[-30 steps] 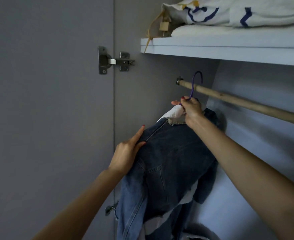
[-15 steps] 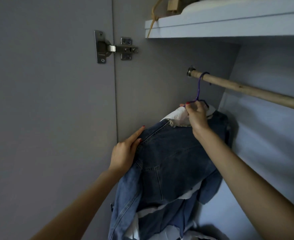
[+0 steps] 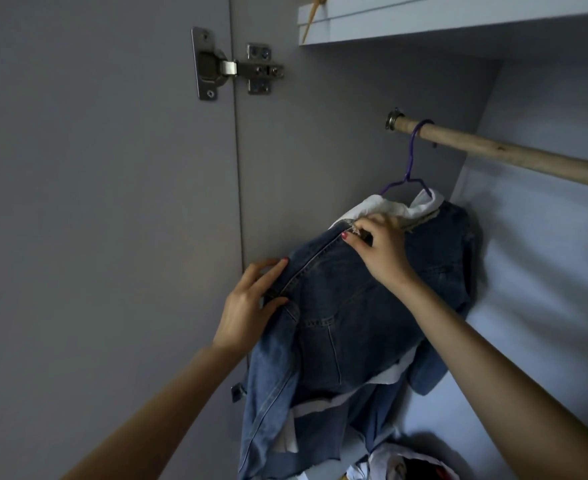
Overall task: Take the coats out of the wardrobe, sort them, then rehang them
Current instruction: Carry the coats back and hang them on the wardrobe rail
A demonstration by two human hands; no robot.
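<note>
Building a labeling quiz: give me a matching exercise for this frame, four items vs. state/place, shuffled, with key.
Column 1:
1. purple hanger
2. denim jacket
3. left hand
4. right hand

Column 2:
A. grips the jacket's left shoulder seam
B. hooked over the wooden rod
C. pinches fabric near the white collar
D. hangs on the hanger

Pairs: 1-B, 2-D, 3-A, 4-C
</note>
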